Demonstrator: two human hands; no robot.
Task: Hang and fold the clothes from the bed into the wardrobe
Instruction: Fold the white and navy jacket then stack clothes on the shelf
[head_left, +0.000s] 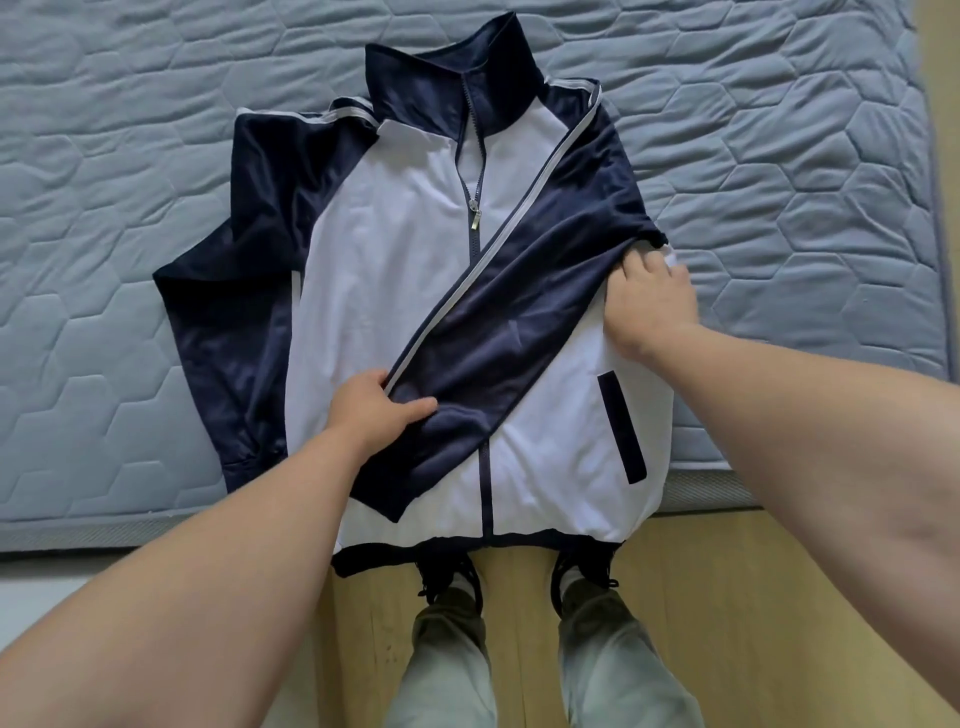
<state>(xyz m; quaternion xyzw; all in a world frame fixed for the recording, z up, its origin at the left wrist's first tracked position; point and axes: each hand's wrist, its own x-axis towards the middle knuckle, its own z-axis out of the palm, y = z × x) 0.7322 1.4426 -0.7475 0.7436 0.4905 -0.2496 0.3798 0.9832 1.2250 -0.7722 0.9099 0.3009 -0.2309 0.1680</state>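
**Track jacket, sleeve fold in hand**

Head view. Item: white and navy track jacket (415, 291), zipped most of the way, lying face up on the quilted grey-blue mattress (130, 156), hem hanging over the near edge above the wooden floor (727, 597). Its sleeve on the person's right (519, 291) lies folded diagonally across the chest; the other sleeve (234, 291) lies out flat alongside the body.

Left hand (374, 410): thumb closed over the cuff end of the folded sleeve, pinning it to the front. Right hand (649, 306): fingers together, tucked under the fold at the jacket's side edge.

Handling note, as judgement: draw the sleeve taut between both hands, smooth its ripples, keep the side crease straight; slippery knit may slide, so press before releasing

Wardrobe: not in view
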